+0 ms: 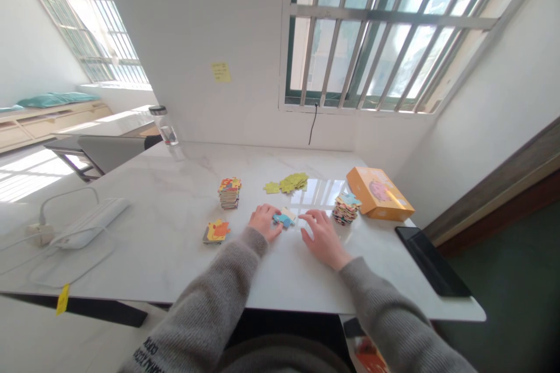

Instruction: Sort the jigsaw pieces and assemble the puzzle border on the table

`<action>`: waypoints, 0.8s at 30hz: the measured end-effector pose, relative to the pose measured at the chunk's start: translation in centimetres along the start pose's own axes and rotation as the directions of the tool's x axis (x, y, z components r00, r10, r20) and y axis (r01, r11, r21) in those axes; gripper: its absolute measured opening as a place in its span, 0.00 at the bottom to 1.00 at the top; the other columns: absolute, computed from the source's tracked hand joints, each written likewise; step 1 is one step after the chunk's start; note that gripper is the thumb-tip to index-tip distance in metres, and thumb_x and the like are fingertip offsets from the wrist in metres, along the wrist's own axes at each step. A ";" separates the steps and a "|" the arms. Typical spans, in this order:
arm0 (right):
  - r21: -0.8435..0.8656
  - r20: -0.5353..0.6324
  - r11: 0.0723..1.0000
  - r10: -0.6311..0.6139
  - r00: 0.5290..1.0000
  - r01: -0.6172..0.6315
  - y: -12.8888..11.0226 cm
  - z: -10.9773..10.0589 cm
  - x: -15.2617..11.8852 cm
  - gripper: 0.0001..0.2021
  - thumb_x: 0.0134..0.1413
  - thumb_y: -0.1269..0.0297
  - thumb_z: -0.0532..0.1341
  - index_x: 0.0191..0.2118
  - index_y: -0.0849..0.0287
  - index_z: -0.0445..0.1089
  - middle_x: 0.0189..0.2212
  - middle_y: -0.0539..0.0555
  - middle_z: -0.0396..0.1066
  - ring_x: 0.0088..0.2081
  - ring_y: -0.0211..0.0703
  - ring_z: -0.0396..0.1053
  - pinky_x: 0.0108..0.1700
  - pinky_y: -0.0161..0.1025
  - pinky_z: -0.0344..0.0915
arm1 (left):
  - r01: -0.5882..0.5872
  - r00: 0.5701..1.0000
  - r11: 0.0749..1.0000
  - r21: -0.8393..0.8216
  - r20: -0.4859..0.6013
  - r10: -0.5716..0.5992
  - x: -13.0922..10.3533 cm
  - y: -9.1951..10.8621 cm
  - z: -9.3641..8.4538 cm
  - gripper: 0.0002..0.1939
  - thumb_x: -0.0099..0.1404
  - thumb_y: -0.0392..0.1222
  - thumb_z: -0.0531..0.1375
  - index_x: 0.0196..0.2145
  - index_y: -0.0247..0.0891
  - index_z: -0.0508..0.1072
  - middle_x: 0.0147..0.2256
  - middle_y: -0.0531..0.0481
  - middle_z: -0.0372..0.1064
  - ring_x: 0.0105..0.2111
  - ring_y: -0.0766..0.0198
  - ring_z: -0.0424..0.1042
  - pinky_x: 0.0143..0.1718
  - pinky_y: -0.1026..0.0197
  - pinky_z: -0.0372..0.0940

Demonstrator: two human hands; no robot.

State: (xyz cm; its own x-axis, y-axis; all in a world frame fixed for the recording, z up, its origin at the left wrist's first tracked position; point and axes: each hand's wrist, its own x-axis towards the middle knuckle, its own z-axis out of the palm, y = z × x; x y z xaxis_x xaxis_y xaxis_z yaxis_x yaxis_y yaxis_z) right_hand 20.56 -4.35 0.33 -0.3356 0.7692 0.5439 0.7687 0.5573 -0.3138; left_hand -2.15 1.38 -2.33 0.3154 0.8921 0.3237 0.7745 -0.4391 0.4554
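Observation:
Two joined-looking jigsaw puzzle pieces, blue and cream (pixel 285 218), lie on the white table in the middle of the head view. My left hand (pixel 264 222) has its fingers and thumb closed around the left edge of the blue part. To the right of these pieces, my right hand (pixel 324 239) hovers close to the tabletop with fingers apart and nothing in them. Just beyond it rises a stack of puzzle pieces (pixel 346 210) with a light blue one on top. Another tall stack (pixel 230 193) stands behind my left hand, and a low orange-topped pile (pixel 216 232) sits left of it.
Green puzzle pieces (pixel 294 183) lie spread at the back. An orange box (pixel 380 193) and a black tablet-like slab (pixel 432 261) are at the right. On the left are a power strip (pixel 90 224) with cables and a clear bottle (pixel 165 127).

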 end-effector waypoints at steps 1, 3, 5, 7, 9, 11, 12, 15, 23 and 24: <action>0.022 0.057 1.000 -0.009 0.998 0.007 -0.4 0.7 0.1 0.17 0.60 0.71 0.56 0.54 0.54 0.67 0.49 0.60 0.67 0.51 0.55 0.64 0.54 0.53 0.64 | 0.004 1.000 1.000 0.014 0.006 -0.004 -0.1 0.2 -0.1 0.17 0.58 0.44 0.64 0.46 0.42 0.71 0.47 0.44 0.68 0.49 0.49 0.65 0.51 0.49 0.62; 0.038 0.122 0.999 0.007 0.992 -0.012 -0.7 1.7 0.3 0.19 0.60 0.72 0.55 0.56 0.54 0.65 0.51 0.61 0.67 0.53 0.56 0.63 0.54 0.54 0.63 | 0.011 1.000 0.999 0.045 0.015 -0.012 -0.2 0.8 -0.2 0.21 0.57 0.48 0.66 0.47 0.42 0.71 0.47 0.44 0.68 0.50 0.48 0.65 0.51 0.48 0.61; 0.031 0.156 0.999 0.040 0.987 -0.045 -0.6 2.0 0.5 0.20 0.61 0.73 0.54 0.58 0.54 0.63 0.52 0.61 0.68 0.53 0.56 0.63 0.55 0.55 0.62 | 0.020 1.000 0.997 0.072 0.016 -0.021 -0.3 1.4 -0.2 0.24 0.56 0.51 0.67 0.47 0.41 0.70 0.48 0.43 0.67 0.50 0.47 0.64 0.51 0.47 0.60; 0.022 0.178 0.998 0.057 0.982 -0.062 -0.4 2.0 0.5 0.20 0.61 0.73 0.54 0.58 0.54 0.63 0.52 0.60 0.69 0.54 0.56 0.63 0.54 0.54 0.62 | 0.031 0.999 0.995 0.095 0.008 -0.031 -0.3 1.9 -0.2 0.25 0.55 0.53 0.67 0.47 0.40 0.69 0.48 0.42 0.67 0.50 0.46 0.64 0.50 0.46 0.60; 0.023 0.189 0.998 0.055 0.981 -0.060 -0.3 1.9 0.5 0.20 0.61 0.73 0.54 0.57 0.54 0.64 0.52 0.60 0.70 0.54 0.56 0.64 0.54 0.53 0.61 | 0.039 0.999 0.993 0.115 -0.002 -0.039 -0.2 2.2 0.0 0.23 0.56 0.52 0.67 0.45 0.39 0.69 0.47 0.42 0.67 0.49 0.47 0.64 0.50 0.47 0.60; 0.028 0.196 0.998 0.055 0.979 -0.061 -0.3 1.9 0.4 0.18 0.61 0.73 0.54 0.56 0.54 0.65 0.51 0.60 0.70 0.54 0.56 0.64 0.53 0.53 0.61 | 0.041 0.999 0.991 0.124 -0.012 -0.040 -0.1 2.3 0.3 0.20 0.57 0.50 0.66 0.44 0.39 0.69 0.46 0.42 0.67 0.49 0.47 0.64 0.50 0.48 0.60; 0.034 0.194 0.997 0.062 0.979 -0.070 -0.3 2.0 0.4 0.18 0.61 0.73 0.54 0.55 0.54 0.65 0.51 0.60 0.70 0.54 0.55 0.64 0.54 0.53 0.61 | 0.046 0.999 0.992 0.119 -0.018 -0.044 0.0 2.2 0.4 0.19 0.57 0.48 0.65 0.44 0.39 0.69 0.45 0.42 0.67 0.49 0.47 0.64 0.49 0.48 0.60; 0.088 0.156 0.990 0.097 0.983 -0.112 0.1 2.3 0.4 0.17 0.62 0.71 0.53 0.55 0.56 0.65 0.50 0.60 0.70 0.53 0.54 0.64 0.55 0.52 0.60 | 0.069 0.997 0.996 0.048 -0.045 -0.066 0.0 1.9 0.5 0.19 0.54 0.43 0.66 0.43 0.40 0.69 0.43 0.44 0.68 0.47 0.48 0.65 0.48 0.48 0.61; 0.499 0.128 0.801 0.310 0.942 -0.332 1.1 1.9 0.8 0.19 0.64 0.59 0.52 0.56 0.59 0.65 0.35 0.52 0.70 0.33 0.41 0.66 0.37 0.39 0.64 | -0.317 0.945 0.932 -0.176 -0.138 0.295 -0.8 2.8 0.1 0.22 0.46 0.33 0.65 0.41 0.41 0.68 0.44 0.45 0.67 0.46 0.51 0.65 0.50 0.50 0.63; 0.521 0.150 0.779 0.319 0.936 -0.349 1.1 1.8 0.9 0.19 0.63 0.58 0.53 0.55 0.59 0.67 0.32 0.51 0.69 0.30 0.40 0.64 0.35 0.38 0.63 | -0.336 0.940 0.923 -0.189 -0.133 0.315 -0.9 3.1 0.0 0.22 0.46 0.32 0.64 0.40 0.41 0.68 0.45 0.45 0.67 0.47 0.51 0.64 0.50 0.50 0.63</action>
State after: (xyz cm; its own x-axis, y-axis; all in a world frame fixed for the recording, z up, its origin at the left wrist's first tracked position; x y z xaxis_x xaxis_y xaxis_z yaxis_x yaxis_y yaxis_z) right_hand 20.11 -2.53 -0.89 -0.1508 0.9443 0.2925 0.4323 0.3291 -0.8395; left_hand -0.07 -0.80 -1.24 0.4677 0.6856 0.5578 0.5045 -0.7253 0.4684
